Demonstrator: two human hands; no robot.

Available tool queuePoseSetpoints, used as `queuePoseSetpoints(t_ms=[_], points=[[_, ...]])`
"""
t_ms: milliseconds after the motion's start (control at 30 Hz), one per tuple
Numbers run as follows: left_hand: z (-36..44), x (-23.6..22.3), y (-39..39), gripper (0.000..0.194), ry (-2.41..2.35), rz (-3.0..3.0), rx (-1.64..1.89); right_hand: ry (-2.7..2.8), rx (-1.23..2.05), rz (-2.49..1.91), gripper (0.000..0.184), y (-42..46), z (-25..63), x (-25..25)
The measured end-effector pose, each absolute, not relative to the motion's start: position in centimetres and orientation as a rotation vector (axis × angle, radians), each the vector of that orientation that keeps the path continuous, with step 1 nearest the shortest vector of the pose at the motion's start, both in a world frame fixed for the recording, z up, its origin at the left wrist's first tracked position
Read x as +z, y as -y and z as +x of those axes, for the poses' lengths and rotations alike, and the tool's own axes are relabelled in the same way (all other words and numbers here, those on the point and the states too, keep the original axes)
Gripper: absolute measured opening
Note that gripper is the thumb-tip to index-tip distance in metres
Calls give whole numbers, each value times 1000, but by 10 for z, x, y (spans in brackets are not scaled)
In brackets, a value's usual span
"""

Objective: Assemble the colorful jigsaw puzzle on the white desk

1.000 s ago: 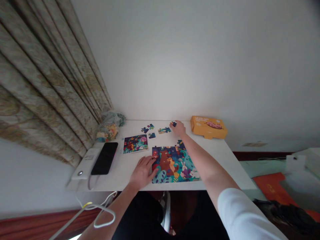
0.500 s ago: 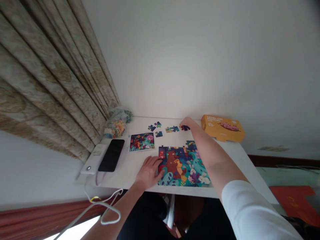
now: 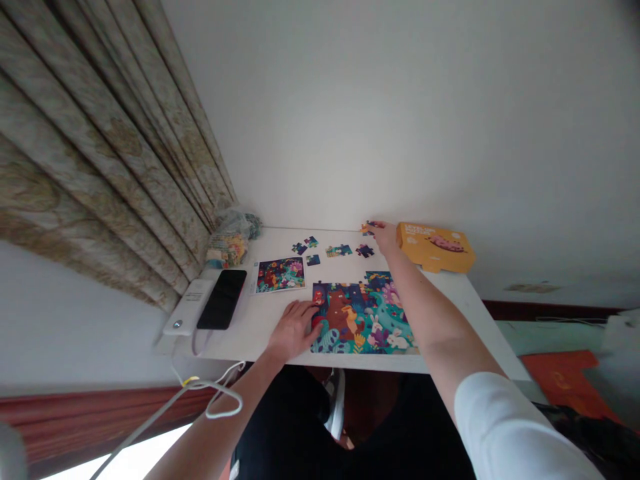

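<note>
The right hand reaches to the far edge of the white worktop, its fingers closed in a pinch on a small jigsaw piece with orange and dark blue print. The piece sits at the fingertips, near the far edge and just left of an orange cardboard box. The left hand lies relaxed and flat, not clenched, at the near-left part of the worktop, its fingertips touching the left side of a partly assembled jigsaw puzzle. Five loose jigsaw pieces lie in a loose row along the far edge, the nearest just below the right hand. A printed picture card lies left of the puzzle, with a black smartphone on a white power bank near the left edge. Each piece is likely light, thin and fairly stiff, with a smooth face that may slide on the worktop, so it is best taken by its edges or tabs, and its tabs could bend if forced.
</note>
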State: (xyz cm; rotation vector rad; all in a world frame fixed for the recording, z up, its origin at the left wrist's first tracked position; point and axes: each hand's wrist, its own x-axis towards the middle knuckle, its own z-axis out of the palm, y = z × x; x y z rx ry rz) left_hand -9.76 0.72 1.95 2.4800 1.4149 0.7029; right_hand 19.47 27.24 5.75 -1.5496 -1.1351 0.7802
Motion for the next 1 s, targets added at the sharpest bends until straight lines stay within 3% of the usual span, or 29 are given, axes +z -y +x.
queuePoseSetpoints(t_ms=[200,467,733,1000], points=[[-98,16,-9,27,-1418,2507,736,905,1090,-1333,58,-167,187,47],[-90,13,-10,23,-1342,2574,833,890,1313,-1200,65,-62,181,33],[-10,30,-22,35,-1506,2565,615,1016,1211,-1229,53,-68,195,27],[9,19,-27,52,-1636,2524,352,1563,1090,-1263,26,-146,186,17]])
